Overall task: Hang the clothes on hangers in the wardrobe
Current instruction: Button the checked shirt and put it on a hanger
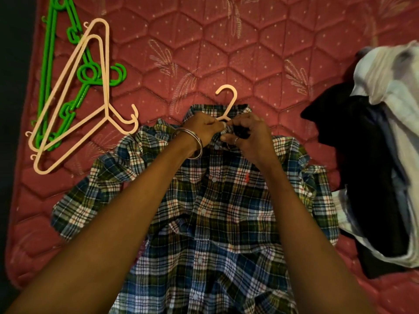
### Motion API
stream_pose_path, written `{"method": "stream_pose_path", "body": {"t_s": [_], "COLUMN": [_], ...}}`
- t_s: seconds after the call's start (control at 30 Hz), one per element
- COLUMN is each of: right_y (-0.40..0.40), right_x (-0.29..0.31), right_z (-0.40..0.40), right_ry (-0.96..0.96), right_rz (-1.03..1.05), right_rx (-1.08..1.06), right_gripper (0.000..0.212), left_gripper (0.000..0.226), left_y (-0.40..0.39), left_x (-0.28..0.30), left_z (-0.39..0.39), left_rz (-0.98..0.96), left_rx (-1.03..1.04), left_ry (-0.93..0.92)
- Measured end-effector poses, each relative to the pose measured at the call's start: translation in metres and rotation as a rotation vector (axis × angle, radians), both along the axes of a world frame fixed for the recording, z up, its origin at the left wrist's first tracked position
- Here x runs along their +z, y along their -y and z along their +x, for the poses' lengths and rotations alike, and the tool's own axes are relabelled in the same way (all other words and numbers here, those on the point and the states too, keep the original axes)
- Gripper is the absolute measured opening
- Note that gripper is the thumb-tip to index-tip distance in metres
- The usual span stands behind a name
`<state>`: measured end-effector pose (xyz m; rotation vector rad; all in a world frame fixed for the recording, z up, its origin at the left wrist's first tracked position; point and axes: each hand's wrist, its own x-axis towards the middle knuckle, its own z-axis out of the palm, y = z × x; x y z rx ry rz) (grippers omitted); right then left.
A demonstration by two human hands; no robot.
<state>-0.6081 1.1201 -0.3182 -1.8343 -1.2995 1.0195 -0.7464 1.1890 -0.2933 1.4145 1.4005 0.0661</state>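
On the red quilted mattress, mid-bed, left hand and right hand pinch the plaid shirt collar closed, seemingly buttoning it around the peach hanger; next, lift by the hook.

Bare forearms — silver bangles at left wrist, ring on right hand.

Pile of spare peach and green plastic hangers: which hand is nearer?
Left. The left hand pinches the plaid shirt's collar just right of the spare hangers; the right hand grips the collar farther right.
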Motion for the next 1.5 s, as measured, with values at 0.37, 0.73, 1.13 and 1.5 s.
{"method": "stream_pose_path", "body": {"t_s": [0.37,0.73,1.13,1.5], "right_y": [-0.014,-0.112,-0.078,-0.015], "right_x": [0.02,0.006,0.162,0.365], "right_z": [0.023,0.012,0.008,-0.03], "right_ry": [-0.059,0.133,-0.248,-0.118], "right_rz": [-0.006,-0.32,0.071,0.188], "right_rx": [-0.083,-0.097,0.025,0.231], "right_gripper": [0.022,0.015,0.011,0.007], "left_gripper": [0.009,0.063,0.039,0.045], "left_y": [-0.002,-0.035,-0.014,0.082], "left_x": [-0.012,-0.027,0.069,0.272], "left_z": [-0.023,-0.089,-0.106,-0.102], "left_rz": [0.244,0.201,0.278,0.51], "left_rx": [0.08,-0.381,-0.075,0.005], "left_ry": [0.183,-0.404,0.104,0.312]}}
